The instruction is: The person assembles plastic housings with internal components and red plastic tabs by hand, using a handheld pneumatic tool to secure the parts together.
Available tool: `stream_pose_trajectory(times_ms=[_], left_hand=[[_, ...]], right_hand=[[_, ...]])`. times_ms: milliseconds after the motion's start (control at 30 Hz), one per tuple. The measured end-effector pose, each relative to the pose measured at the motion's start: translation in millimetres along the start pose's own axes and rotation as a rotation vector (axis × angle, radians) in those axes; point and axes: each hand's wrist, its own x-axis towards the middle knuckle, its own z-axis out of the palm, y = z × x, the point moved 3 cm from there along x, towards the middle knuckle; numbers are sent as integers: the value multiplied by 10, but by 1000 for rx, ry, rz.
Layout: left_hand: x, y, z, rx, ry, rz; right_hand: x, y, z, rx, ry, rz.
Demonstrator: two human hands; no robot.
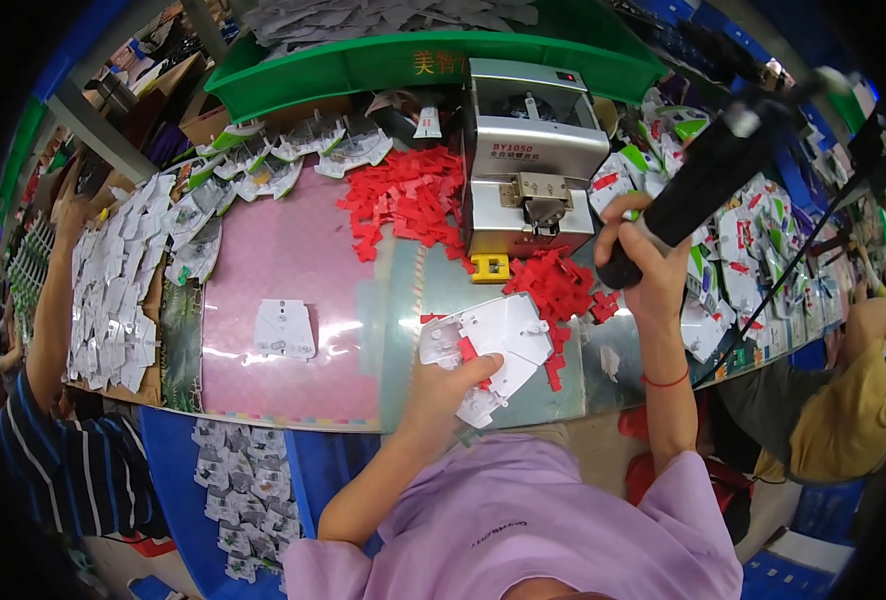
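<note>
My left hand [441, 398] grips a white moulded plastic part [516, 345] above the near edge of the table. Its thumb presses on top, beside a small red plastic piece [469, 350] lying on the part. Raised at the right, my right hand [655, 268] is wrapped round a black electric screwdriver [701, 172]. The screwdriver is tilted and stands apart from the white part. Just beyond my left hand lies a heap of red plastic pieces [553, 290]. A silver screw feeder machine [535, 145] stands behind that heap.
A larger red heap [413, 195] is left of the machine. One white part [286, 330] lies on the pink mat [263, 250]. White parts are stacked left [118, 290] and right [743, 230]. A green bin [363, 75] is behind. Other people sit on both sides.
</note>
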Motion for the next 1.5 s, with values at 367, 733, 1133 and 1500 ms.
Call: stream_pose_trajectory(times_ms=[367,733,1133,1500], left_hand=[[116,108,-62,-4,23,37],[150,89,-94,21,46,92],[66,161,35,-34,21,49],[18,238,63,21,-82,-83]], right_hand=[[456,53,476,-141,-205,-350],[288,152,494,-125,-187,-60],[-208,132,535,307,-378,-82],[-204,5,566,346,-801,-233]])
